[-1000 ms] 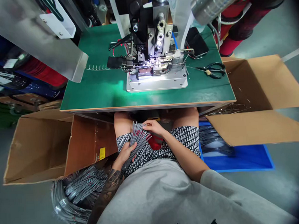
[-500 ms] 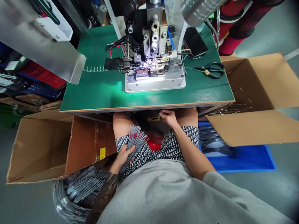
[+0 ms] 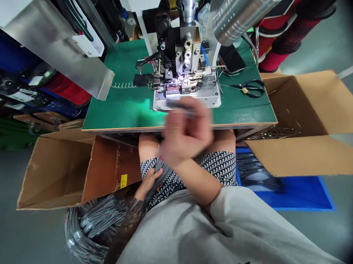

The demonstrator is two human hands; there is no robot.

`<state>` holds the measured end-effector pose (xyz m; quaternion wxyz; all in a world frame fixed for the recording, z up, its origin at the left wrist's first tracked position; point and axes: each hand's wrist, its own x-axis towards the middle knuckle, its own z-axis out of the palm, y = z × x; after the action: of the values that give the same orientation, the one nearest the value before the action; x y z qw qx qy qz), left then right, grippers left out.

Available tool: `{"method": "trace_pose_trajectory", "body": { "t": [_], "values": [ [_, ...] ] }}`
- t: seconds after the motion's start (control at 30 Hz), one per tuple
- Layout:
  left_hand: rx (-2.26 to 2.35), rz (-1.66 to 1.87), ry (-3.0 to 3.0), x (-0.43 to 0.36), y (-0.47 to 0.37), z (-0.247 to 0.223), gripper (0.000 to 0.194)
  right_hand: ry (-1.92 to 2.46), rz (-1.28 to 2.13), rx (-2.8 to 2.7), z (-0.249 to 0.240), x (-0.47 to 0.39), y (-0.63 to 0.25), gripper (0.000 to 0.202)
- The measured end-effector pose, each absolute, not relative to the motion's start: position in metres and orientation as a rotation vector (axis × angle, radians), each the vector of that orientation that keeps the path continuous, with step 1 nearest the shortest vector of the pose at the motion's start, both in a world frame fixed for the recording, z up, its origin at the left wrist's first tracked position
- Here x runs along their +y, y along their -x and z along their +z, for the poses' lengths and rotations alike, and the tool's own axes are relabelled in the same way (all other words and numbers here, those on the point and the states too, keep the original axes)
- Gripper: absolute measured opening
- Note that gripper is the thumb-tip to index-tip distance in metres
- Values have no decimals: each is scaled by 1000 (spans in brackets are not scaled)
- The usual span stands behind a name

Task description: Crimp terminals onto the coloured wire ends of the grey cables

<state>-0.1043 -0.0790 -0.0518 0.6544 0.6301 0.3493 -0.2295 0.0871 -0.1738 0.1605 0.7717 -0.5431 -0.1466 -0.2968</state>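
Note:
My left hand [image 3: 151, 181] is closed around a bundle of thin grey wires [image 3: 159, 181] over my left thigh. Red marks show near the wires' upper ends, which my right hand partly covers. Smeared by motion, my right hand [image 3: 187, 133] is raised in front of the table edge with its fingers curled. A blurred dark slim thing [image 3: 179, 106] shows at its fingertips; its kind cannot be made out. Just beyond that hand stands a bench machine [image 3: 188, 84] with a lit working area and a silver base.
Black-handled scissors [image 3: 252, 89] lie on the green table [image 3: 122, 115]. An open carton [image 3: 60, 173] stands at left, with bundled grey wires [image 3: 92, 227] below it. At right are another open carton [image 3: 319, 101] and a blue tray [image 3: 304, 192] holding dark wire bundles.
My right hand has risen from between my knees up and left, toward the machine's front. My left hand still grips the wires. The whole view has shifted slightly.

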Motion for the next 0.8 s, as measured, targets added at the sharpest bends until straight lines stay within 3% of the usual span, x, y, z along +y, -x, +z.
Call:
{"method": "trace_pose_trajectory", "body": {
  "t": [0.07, 0.17, 0.33, 0.5, 0.57, 0.8],
  "values": [
    [788, -500, -1449, -80, 105, -52, 39, 1412, -182, -748, 152, -128, -75, 39],
    [777, -495, -1463, -79, 106, -52, 41, 1737, 370, -1224, 105, -107, -60, 56],
    [734, -563, -1433, -76, 106, -53, 55, 1621, 516, -513, -2, -197, -75, 18],
    [703, -618, -1435, -78, 99, -55, 69, 1537, 821, -273, -58, -266, -104, 55],
    [689, -635, -1448, -79, 96, -54, 73, 1458, 952, -276, -67, -267, -108, 60],
    [670, -658, -1491, -83, 92, -53, 79, 1442, 982, -168, -79, -255, -103, 30]
  ]
}}
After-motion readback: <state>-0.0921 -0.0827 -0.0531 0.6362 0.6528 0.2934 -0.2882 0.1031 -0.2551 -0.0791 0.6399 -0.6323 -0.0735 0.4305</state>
